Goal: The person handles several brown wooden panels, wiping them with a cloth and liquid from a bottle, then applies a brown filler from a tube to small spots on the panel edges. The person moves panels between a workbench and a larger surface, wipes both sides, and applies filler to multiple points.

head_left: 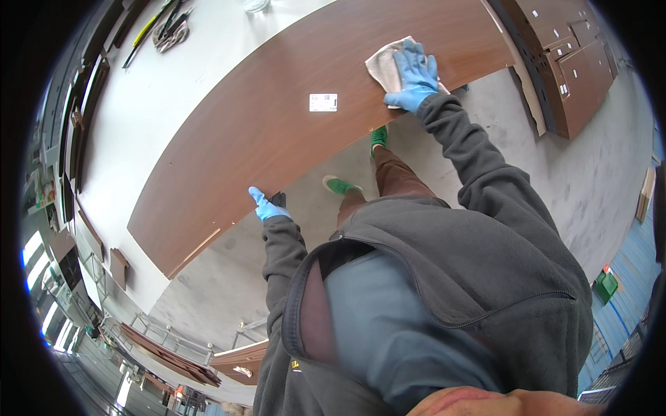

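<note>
A long brown wood-grain panel [236,132] lies across a white table, with a white printed label [323,102] stuck on its face. My right hand [415,73], in a blue glove, lies on a pale folded cloth [381,66] and presses it to the panel toward the right end. Its fingers stretch over the cloth. My left hand [267,206], also gloved in blue, is at the panel's near edge, left of the middle. Its thumb points up by the edge, and its other fingers are mostly hidden around a small black object [278,200] whose kind I cannot make out.
A stack of brown panels and boxes [579,83] stands at the right. On the white table [215,45] lie a yellow-and-black tool [144,31] and a crumpled rag [172,36]; a clear glass [255,5] stands at the far edge. Dark boards [87,125] line the left side.
</note>
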`<action>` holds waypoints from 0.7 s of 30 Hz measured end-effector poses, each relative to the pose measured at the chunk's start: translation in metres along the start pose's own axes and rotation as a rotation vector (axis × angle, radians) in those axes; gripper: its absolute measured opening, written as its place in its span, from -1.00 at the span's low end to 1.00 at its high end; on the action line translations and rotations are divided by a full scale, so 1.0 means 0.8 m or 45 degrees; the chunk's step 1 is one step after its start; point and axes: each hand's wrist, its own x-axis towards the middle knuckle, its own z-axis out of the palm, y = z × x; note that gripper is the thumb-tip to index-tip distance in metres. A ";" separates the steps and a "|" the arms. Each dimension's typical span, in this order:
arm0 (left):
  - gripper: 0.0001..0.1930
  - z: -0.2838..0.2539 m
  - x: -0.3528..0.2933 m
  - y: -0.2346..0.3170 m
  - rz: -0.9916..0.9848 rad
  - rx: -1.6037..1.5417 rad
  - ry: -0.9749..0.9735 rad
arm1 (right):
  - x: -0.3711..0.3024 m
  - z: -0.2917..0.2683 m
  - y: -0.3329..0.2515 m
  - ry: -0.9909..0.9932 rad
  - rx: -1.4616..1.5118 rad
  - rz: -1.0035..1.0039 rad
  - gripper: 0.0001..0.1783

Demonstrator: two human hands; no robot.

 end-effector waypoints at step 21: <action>-0.21 0.005 -0.003 -0.002 -0.051 0.004 -0.099 | 0.020 -0.046 0.377 0.115 -0.238 0.522 0.32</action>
